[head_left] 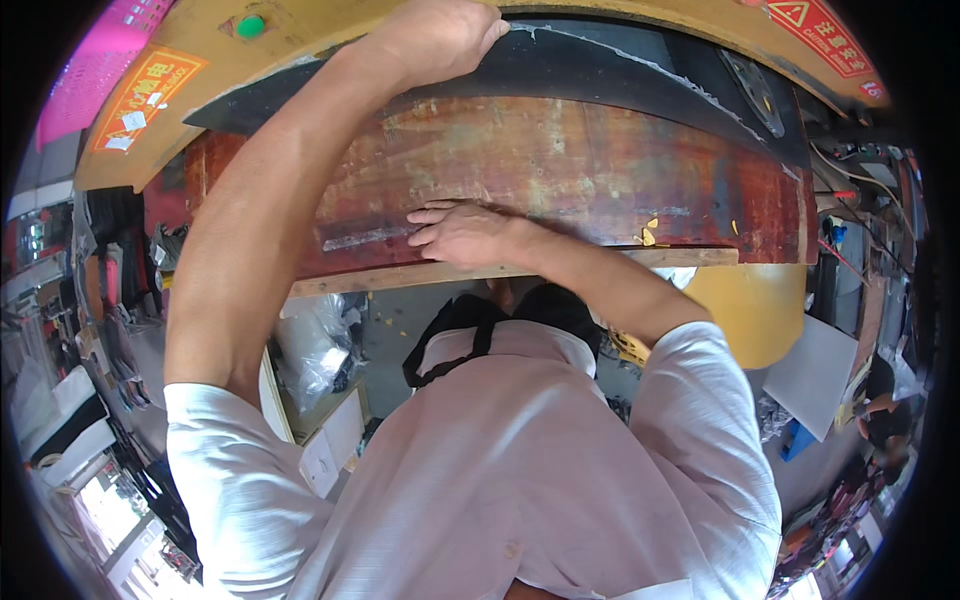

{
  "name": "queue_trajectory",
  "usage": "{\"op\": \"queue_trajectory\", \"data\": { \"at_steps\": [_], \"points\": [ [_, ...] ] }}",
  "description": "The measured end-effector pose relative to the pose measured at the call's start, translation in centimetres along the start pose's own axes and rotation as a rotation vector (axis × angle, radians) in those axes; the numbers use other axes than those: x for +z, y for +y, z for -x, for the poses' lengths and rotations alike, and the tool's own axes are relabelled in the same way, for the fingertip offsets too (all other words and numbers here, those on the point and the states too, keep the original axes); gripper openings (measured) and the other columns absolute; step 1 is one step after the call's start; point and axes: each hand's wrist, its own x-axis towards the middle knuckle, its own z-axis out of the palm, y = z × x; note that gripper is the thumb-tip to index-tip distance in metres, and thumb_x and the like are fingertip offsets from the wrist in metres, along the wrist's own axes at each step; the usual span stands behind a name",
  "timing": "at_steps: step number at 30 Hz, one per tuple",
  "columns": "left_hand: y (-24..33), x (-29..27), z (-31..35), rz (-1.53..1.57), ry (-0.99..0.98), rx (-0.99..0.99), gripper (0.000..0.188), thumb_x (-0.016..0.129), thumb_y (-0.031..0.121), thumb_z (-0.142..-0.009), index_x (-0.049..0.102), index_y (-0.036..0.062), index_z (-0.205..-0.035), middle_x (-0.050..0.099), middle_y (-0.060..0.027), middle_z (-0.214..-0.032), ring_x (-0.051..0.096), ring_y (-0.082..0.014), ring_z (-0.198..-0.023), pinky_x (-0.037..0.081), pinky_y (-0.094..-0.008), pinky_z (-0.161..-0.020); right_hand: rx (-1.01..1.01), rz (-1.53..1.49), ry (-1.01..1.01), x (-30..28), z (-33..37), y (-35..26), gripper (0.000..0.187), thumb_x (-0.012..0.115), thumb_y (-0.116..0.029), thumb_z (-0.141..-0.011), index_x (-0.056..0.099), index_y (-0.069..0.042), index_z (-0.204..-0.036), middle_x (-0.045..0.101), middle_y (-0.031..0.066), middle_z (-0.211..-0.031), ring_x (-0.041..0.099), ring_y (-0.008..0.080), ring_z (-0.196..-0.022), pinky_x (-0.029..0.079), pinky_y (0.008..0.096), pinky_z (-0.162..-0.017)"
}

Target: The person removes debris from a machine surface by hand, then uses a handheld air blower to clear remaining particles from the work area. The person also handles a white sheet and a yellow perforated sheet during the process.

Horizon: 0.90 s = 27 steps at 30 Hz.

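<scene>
My left hand [445, 38] is reached out to the far side, with its fingers closed on the ragged edge of a black sheet [590, 78], which looks like leather or a similar material. That sheet lies across the far part of a worn, reddish-brown board [480, 140]. Nearer to me, my right hand [465, 234] rests palm down on the board close to its front edge. Its fingers are stretched out to the left and nothing is in them. Small yellow scraps [648, 236] lie on the board to the right of that hand.
A yellow machine frame [165, 65] with a green button [250, 26] arches over the board's far side. At the far right is a metal fitting [755, 92]. A pink basket [95, 60] stands far left, a clear plastic bag [318, 345] below the board.
</scene>
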Motion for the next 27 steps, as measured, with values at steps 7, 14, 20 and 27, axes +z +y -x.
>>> {"op": "queue_trajectory", "data": {
  "at_steps": [7, 14, 20, 27],
  "points": [
    [-0.5, -2.2, -1.6, -0.076, -0.035, 0.009, 0.045, 0.049, 0.030, -0.102, 0.074, -0.0038, -0.088, 0.072, -0.0307, -0.094, 0.070, -0.0482, -0.093, 0.054, -0.0555, -0.087, 0.099, -0.028, -0.038, -4.8, 13.1, 0.4, 0.043, 0.067, -0.009, -0.083, 0.072, -0.009, -0.126, 0.061, 0.0050, -0.145, 0.048, 0.0241, -0.145, 0.042, 0.0397, -0.121],
    [-1.6, -4.7, -4.1, -0.087, 0.009, 0.042, 0.043, 0.047, 0.028, -0.103, 0.076, -0.0036, -0.095, 0.072, -0.0306, -0.097, 0.069, -0.0485, -0.096, 0.053, -0.0542, -0.090, 0.316, 0.002, -0.064, -8.5, 14.2, -0.8, 0.035, 0.068, -0.013, -0.084, 0.073, -0.007, -0.118, 0.060, 0.0052, -0.145, 0.049, 0.0270, -0.142, 0.039, 0.0396, -0.123],
    [-1.5, -5.5, -5.3, -0.192, -0.057, 0.098, 0.042, 0.046, 0.026, -0.104, 0.074, -0.0036, -0.094, 0.071, -0.0305, -0.095, 0.068, -0.0485, -0.095, 0.052, -0.0548, -0.089, 0.317, -0.011, -0.192, -6.9, 21.8, 0.6, 0.033, 0.066, -0.012, -0.086, 0.075, -0.008, -0.119, 0.061, -0.0007, -0.145, 0.042, 0.0262, -0.149, 0.041, 0.0387, -0.122],
    [-2.4, -3.0, -3.4, -0.019, -0.036, -0.055, 0.038, 0.052, 0.029, -0.104, 0.073, -0.0022, -0.099, 0.070, -0.0317, -0.096, 0.068, -0.0484, -0.095, 0.052, -0.0552, -0.088, 0.607, 0.260, -0.322, -12.7, 40.1, -1.3, 0.031, 0.071, -0.010, -0.087, 0.075, -0.011, -0.117, 0.070, 0.0026, -0.131, 0.061, 0.0231, -0.130, 0.057, 0.0345, -0.105]
  ]
}}
